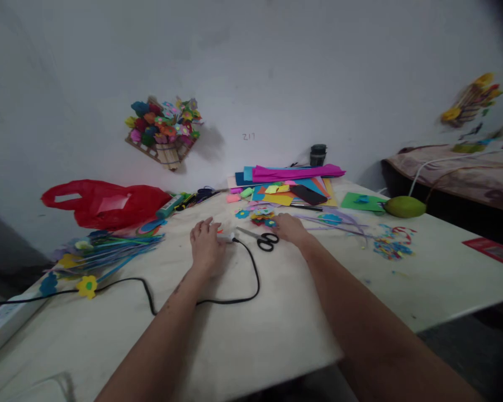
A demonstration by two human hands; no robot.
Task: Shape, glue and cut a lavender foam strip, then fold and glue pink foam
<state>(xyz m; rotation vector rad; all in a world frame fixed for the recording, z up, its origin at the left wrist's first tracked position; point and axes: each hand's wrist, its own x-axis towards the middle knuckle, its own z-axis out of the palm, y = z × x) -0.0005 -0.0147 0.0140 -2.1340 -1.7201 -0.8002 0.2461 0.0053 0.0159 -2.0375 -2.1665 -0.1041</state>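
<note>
My left hand rests on the table with its fingers apart. Right beside it lies a white tool with a black cord, partly hidden by the hand. My right hand reaches to a small pile of flower cutouts, its fingers bent together at a blue flower cutout; the fingertips are partly hidden. Between the hands lie black-handled scissors, blades toward the left. Another blue flower is just behind them.
The cord loops across the table's front. Left are a red plastic bag, flower stems and a power strip. Coloured sheets lie at the back. Right are a green fruit and paper scraps.
</note>
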